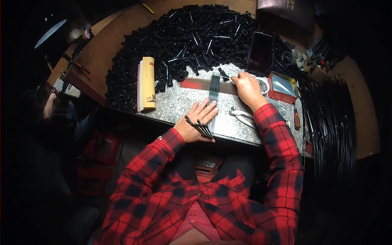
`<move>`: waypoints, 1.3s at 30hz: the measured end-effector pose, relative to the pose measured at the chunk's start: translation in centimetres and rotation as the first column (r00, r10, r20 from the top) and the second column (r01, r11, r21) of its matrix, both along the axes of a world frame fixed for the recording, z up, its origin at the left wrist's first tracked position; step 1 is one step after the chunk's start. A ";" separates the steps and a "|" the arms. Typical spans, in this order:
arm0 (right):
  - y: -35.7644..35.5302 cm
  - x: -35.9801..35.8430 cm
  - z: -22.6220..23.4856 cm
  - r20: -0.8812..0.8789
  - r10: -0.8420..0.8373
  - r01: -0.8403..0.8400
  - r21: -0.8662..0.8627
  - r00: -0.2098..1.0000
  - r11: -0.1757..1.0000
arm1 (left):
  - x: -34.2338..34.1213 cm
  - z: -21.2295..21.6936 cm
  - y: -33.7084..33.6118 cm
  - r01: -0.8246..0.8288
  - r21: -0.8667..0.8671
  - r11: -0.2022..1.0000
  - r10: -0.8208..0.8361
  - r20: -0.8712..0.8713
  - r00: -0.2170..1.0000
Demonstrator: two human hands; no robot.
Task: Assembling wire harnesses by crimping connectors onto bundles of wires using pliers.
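My left hand (192, 122) lies across a row of thin dark rods (214, 87), fingers over them and thumb at their near end, holding them together. Their bent, black-tipped ends (199, 125) fan out over the hand. The far part of the row crosses a dark red-brown flat bar (192, 83). My right hand (247, 87) is closed in a pinch near the bar's right part; what its fingers hold is too small to make out. Close to its fingertips lies a black piece (223, 74). Metal pliers (242, 116) lie below the right hand.
A large heap of black tubular parts (183, 36) covers the far tabletop. A yellow-covered book (147, 83) stands at left. To the right are a phone (259, 53), a red tin (282, 87), a screwdriver (297, 119) and a sheaf of long black rods (332, 126).
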State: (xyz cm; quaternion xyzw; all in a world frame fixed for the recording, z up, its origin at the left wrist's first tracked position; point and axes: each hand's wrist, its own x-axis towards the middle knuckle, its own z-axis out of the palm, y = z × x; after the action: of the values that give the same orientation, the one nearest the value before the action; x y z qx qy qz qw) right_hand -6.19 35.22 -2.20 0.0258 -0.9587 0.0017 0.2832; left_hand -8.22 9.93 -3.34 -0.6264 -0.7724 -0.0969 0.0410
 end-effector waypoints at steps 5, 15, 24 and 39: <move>0.0 0.1 0.0 0.009 0.002 -0.002 -0.006 1.000 1.000 | -0.1 -0.3 -0.1 0.004 0.046 0.999 -0.002 -0.030 1.000; 0.1 -0.1 0.1 0.027 0.019 -0.018 -0.042 0.999 0.999 | -0.2 -0.2 0.2 0.007 0.048 0.999 -0.006 -0.027 1.000; 0.9 -1.0 0.0 -0.067 0.155 -0.164 -0.170 0.986 0.972 | 0.1 -0.1 -0.2 -0.017 0.027 0.999 0.017 0.023 1.000; -0.2 -2.7 0.3 -0.060 0.249 -0.255 -0.140 0.967 0.957 | -0.5 -0.7 -0.8 0.053 0.100 0.994 -0.054 0.013 0.998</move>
State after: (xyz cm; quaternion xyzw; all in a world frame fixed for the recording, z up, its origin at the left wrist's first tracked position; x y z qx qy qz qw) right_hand -8.89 34.99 -1.92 0.1268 -0.9388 0.1075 0.3017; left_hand -8.73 9.08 -4.01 -0.6432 -0.7499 -0.1412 0.0637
